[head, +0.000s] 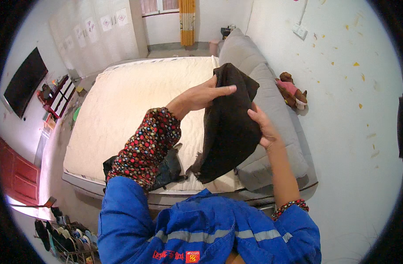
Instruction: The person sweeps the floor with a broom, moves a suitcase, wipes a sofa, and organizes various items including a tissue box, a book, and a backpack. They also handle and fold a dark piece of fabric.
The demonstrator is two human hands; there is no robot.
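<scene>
A folded black cloth with a frayed lower edge point(229, 132) is held up in front of me, above the bed. On its upper left side, my left hand point(204, 94) grips it, the thumb lying across the front. My right hand point(264, 127) holds the cloth's right edge, thumb in front and the fingers partly hidden behind. Below my left forearm, a dark garment point(170, 168) lies on the cream quilted bed cover point(139, 89), partly hidden by the patterned sleeve.
Grey padded headboard point(274, 132) runs along the bed's right side, against the wall. A stuffed toy point(291, 90) sits behind it. To the far left are a television point(26, 82) and a low cabinet point(63, 95). A rack of shoes point(68, 239) stands at lower left.
</scene>
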